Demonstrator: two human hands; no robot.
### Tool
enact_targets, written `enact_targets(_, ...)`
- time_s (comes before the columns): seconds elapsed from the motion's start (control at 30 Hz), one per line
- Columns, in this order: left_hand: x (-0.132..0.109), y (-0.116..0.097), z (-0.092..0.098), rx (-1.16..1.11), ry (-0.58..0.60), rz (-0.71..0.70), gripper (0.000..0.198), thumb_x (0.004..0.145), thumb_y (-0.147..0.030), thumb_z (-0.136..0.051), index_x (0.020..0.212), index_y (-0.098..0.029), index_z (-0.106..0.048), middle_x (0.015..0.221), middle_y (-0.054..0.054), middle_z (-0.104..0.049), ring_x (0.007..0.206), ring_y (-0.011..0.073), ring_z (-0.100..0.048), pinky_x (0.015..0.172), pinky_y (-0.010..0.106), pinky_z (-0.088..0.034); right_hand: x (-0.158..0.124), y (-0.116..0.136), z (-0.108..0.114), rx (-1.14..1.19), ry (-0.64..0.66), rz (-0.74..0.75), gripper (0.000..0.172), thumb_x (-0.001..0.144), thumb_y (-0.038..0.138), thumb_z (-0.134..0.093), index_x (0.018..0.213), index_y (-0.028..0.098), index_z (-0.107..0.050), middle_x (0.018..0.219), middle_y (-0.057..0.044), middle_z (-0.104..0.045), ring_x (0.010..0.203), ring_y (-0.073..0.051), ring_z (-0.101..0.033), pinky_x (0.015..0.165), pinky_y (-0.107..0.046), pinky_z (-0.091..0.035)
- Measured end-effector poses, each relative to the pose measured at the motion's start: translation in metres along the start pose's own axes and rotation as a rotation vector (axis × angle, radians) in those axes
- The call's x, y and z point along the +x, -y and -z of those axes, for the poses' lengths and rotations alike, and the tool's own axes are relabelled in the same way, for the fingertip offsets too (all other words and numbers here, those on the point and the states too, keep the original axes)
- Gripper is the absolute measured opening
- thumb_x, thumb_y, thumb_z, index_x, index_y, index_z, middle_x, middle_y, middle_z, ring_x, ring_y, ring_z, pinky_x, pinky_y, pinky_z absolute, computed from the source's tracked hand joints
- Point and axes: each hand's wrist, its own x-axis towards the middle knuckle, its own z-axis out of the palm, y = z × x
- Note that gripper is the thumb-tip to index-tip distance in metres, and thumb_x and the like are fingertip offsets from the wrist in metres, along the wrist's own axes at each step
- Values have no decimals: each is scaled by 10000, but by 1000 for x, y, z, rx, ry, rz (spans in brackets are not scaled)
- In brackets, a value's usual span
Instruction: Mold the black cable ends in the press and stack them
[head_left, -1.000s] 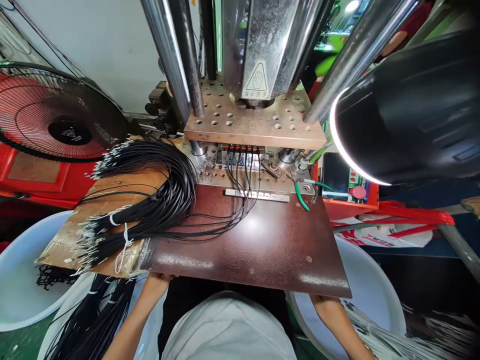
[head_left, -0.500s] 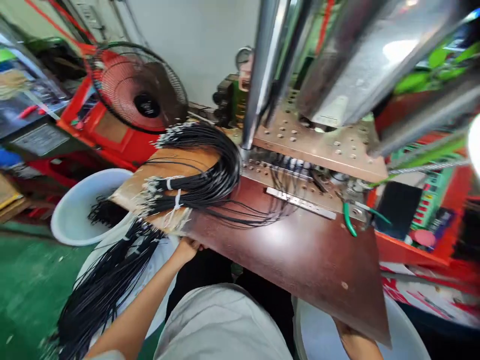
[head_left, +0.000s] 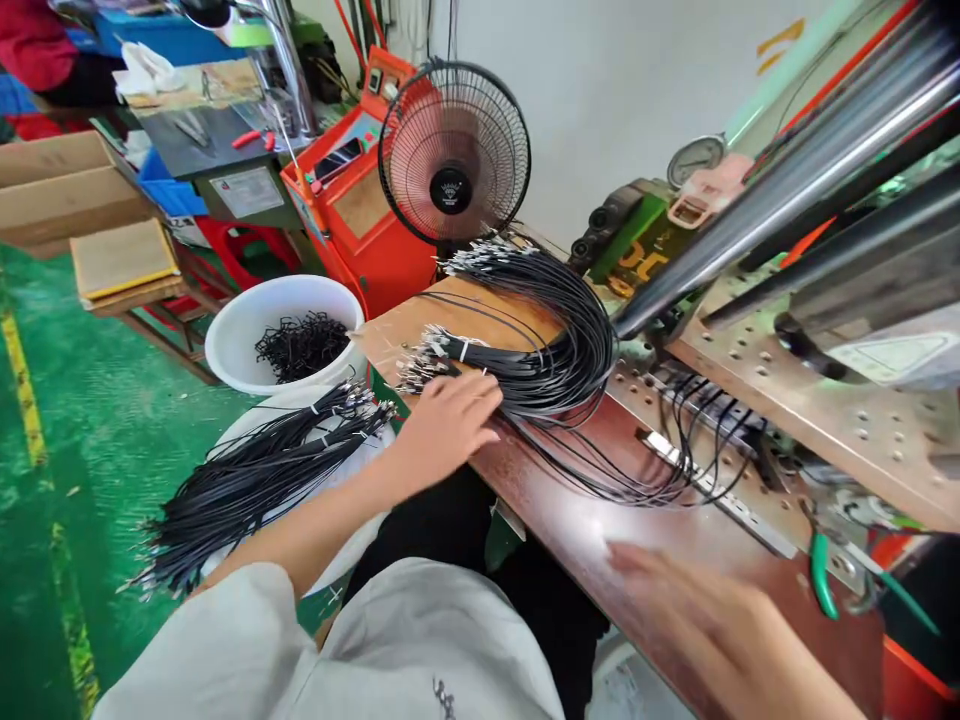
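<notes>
My left hand (head_left: 448,420) lies with fingers stretched out on a tied bundle of black cables (head_left: 525,345) at the near left end of the brown worktable (head_left: 600,530). The cables have metal terminals at their ends and curve toward the press (head_left: 810,330), where several cable ends sit in a fixture (head_left: 697,410). My right hand (head_left: 697,600) hovers over the table's near edge, blurred by motion, its fingers extended and nothing visible in it.
A second cable bundle (head_left: 255,470) lies across a white tub below the table. Another white tub (head_left: 281,330) holds black scraps. A fan (head_left: 454,150) stands behind. Green-handled pliers (head_left: 821,585) lie at the right. Green floor spreads left.
The view has swung left. Both hands came up from under the table's front edge; the left now rests on the cable bundle, the right is over the tabletop.
</notes>
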Motion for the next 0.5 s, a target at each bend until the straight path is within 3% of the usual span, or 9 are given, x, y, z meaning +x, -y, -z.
enact_targets(0.13,11,21,-5,315,-75,109,371,903,-256,-473,1262,-160,-463,1217,96,-555,1130,228,-478,891,372,-363,135,48,17,-85,-229,257,268,895,258,-430,1077,199,-618,1093,-68,-653,1029,-193,-602,948,-353,-463)
enact_targets(0.23,2,17,-15,354,-97,151,340,911,-204,-436,1248,-186,-482,1179,66,-582,1043,209,-509,825,365,-375,220,76,2,-310,-150,380,299,839,154,-496,1129,151,-571,1170,-102,-602,1110,-207,-545,979,-352,-413)
enact_targets(0.37,-9,7,-29,287,-235,192,345,919,-187,-411,1258,-190,-481,1249,50,-552,1144,182,-452,877,343,-346,275,93,-30,-623,45,243,438,761,191,-597,1180,102,-503,1140,-166,-596,1051,-287,-569,886,-400,-442)
enact_targets(0.43,-11,6,-35,262,-282,212,351,920,-181,-407,1263,-194,-481,1255,40,-554,1165,177,-439,884,336,-337,288,94,-35,-648,59,205,429,757,203,-581,1170,116,-499,1071,-158,-630,990,-292,-595,849,-406,-449)
enact_targets(0.5,-11,6,-39,255,-302,228,358,917,-174,-406,1266,-197,-483,1261,33,-553,1178,173,-433,883,334,-336,296,96,-26,-576,18,202,466,739,221,-585,1186,141,-485,1061,-135,-641,979,-287,-595,854,-414,-439)
